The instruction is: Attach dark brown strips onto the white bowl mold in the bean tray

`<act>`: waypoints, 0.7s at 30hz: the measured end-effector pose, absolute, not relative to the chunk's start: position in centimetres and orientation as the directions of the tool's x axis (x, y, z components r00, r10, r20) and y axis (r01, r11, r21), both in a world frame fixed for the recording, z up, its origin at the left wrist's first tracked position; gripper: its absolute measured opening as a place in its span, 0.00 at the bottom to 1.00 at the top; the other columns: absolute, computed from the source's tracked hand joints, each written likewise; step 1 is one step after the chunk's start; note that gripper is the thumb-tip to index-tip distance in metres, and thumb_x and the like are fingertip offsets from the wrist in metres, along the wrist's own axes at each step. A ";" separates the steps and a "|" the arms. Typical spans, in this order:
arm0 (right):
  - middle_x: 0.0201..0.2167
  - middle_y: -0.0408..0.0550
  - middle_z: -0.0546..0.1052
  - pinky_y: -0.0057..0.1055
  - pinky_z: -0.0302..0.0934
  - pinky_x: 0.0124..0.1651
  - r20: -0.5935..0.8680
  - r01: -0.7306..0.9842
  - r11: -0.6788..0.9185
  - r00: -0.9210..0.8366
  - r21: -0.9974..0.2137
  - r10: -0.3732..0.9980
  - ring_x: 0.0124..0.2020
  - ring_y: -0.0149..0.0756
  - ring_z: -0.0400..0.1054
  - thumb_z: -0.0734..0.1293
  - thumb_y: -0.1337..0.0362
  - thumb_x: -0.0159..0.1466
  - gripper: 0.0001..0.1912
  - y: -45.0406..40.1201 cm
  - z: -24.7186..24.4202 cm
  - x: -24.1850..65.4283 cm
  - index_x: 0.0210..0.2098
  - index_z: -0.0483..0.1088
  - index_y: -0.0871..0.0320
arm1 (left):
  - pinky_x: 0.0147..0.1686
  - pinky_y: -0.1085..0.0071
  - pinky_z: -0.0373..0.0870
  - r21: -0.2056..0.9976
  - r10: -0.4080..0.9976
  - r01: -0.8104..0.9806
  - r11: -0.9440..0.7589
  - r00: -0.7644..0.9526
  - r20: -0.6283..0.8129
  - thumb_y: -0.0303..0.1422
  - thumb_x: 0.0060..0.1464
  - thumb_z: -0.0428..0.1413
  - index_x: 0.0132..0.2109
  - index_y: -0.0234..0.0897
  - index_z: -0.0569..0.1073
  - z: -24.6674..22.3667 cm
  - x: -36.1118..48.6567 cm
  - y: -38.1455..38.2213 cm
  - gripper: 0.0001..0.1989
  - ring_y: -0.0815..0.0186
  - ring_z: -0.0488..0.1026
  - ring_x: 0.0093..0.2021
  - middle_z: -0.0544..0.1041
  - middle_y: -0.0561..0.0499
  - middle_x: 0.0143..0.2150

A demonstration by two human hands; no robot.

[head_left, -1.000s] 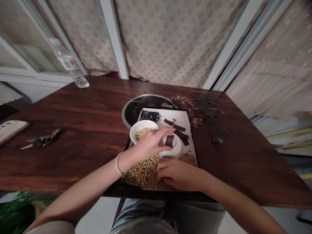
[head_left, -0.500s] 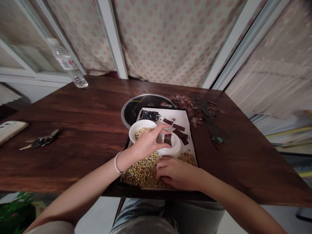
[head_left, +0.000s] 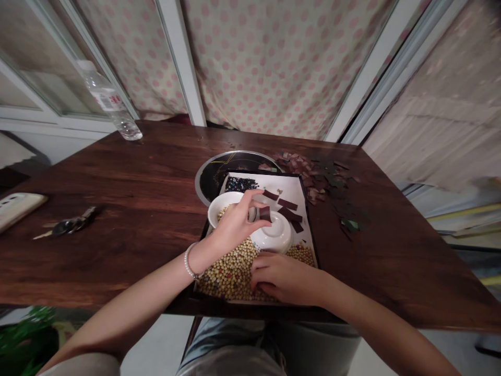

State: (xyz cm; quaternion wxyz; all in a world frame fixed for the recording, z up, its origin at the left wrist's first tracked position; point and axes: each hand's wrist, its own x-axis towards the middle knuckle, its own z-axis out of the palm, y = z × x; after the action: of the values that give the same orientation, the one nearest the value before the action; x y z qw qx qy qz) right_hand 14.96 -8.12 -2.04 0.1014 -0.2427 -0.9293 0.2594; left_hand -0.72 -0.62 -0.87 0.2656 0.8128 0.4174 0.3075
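Note:
My left hand (head_left: 235, 224) pinches a dark brown strip (head_left: 265, 213) between its fingertips and thumb, above an upturned white bowl (head_left: 272, 236). Beside that hand stands a white bowl (head_left: 219, 206) holding pale beans, partly hidden by my fingers. My right hand (head_left: 285, 279) rests on a spread of soybeans (head_left: 230, 277), its fingers slightly curled. These lie on a white-lined black tray (head_left: 303, 209), along with several more dark strips (head_left: 288, 204) and a patch of dark seeds (head_left: 241, 184).
A round black plate with a steel rim (head_left: 235, 167) sits under the tray's far end on the wooden table (head_left: 117, 209). Brown and green scraps (head_left: 313, 177) lie right of the tray. Scissors (head_left: 70, 225), a water bottle (head_left: 109, 102) and a power strip (head_left: 15, 209) stand further off.
My left hand has lifted the dark brown strip up and away from the upturned bowl, towards the far side of the tray. My right hand has stayed in place on the soybeans.

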 end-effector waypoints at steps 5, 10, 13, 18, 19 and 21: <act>0.34 0.45 0.71 0.26 0.57 0.42 0.053 0.405 0.748 -0.862 -0.526 0.504 0.39 0.33 0.62 0.61 0.73 0.60 0.07 -8.1 -1.9 14.9 0.34 0.69 0.60 | 0.28 0.72 0.67 0.685 0.799 0.477 -0.551 0.538 0.268 0.35 0.46 0.61 0.55 0.42 0.56 -0.5 -0.6 -0.8 0.31 0.67 0.73 0.30 0.75 0.48 0.46; 0.34 0.45 0.72 0.27 0.57 0.43 0.034 0.417 0.736 -0.859 -0.534 0.511 0.38 0.33 0.63 0.60 0.73 0.60 0.08 -8.1 -2.0 15.0 0.35 0.69 0.59 | 0.37 0.68 0.70 0.703 0.729 0.401 -0.588 0.638 0.246 0.33 0.45 0.61 0.57 0.42 0.55 -0.4 -0.4 -1.3 0.34 0.58 0.71 0.49 0.75 0.48 0.47; 0.34 0.46 0.72 0.27 0.57 0.42 0.024 0.418 0.732 -0.861 -0.538 0.509 0.38 0.33 0.63 0.60 0.74 0.59 0.08 -8.2 -2.1 15.0 0.35 0.70 0.59 | 0.42 0.64 0.70 0.687 0.718 0.402 -0.605 0.649 0.252 0.34 0.46 0.61 0.57 0.41 0.55 -0.5 -0.4 -1.3 0.34 0.57 0.71 0.48 0.75 0.47 0.48; 0.35 0.47 0.72 0.28 0.57 0.43 0.034 0.413 0.725 -0.857 -0.551 0.514 0.39 0.33 0.63 0.61 0.74 0.59 0.09 -8.2 -2.1 15.0 0.35 0.70 0.59 | 0.46 0.59 0.67 0.662 0.734 0.438 -0.608 0.628 0.259 0.34 0.46 0.61 0.56 0.40 0.55 -0.4 -0.4 -1.1 0.33 0.55 0.71 0.47 0.75 0.46 0.48; 0.35 0.47 0.72 0.28 0.57 0.44 0.035 0.412 0.723 -0.857 -0.555 0.515 0.39 0.33 0.63 0.61 0.74 0.59 0.08 -8.2 -2.1 15.0 0.35 0.69 0.59 | 0.46 0.59 0.67 0.660 0.736 0.442 -0.607 0.627 0.257 0.34 0.45 0.61 0.56 0.40 0.55 -0.5 -0.4 -1.1 0.33 0.55 0.71 0.47 0.75 0.46 0.48; 0.34 0.47 0.72 0.28 0.58 0.43 0.039 0.409 0.717 -0.854 -0.564 0.518 0.38 0.32 0.63 0.61 0.74 0.59 0.08 -8.1 -2.0 15.0 0.35 0.69 0.59 | 0.46 0.59 0.66 0.661 0.732 0.441 -0.607 0.634 0.249 0.35 0.45 0.61 0.57 0.39 0.55 -0.6 -0.4 -1.0 0.34 0.54 0.71 0.47 0.74 0.45 0.48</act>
State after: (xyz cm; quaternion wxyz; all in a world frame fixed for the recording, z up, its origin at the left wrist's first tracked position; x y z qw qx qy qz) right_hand 15.04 -8.13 -2.04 0.0976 -0.2515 -0.9215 0.2794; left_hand -0.44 -1.00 -0.62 0.2825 0.8585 0.3417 0.2575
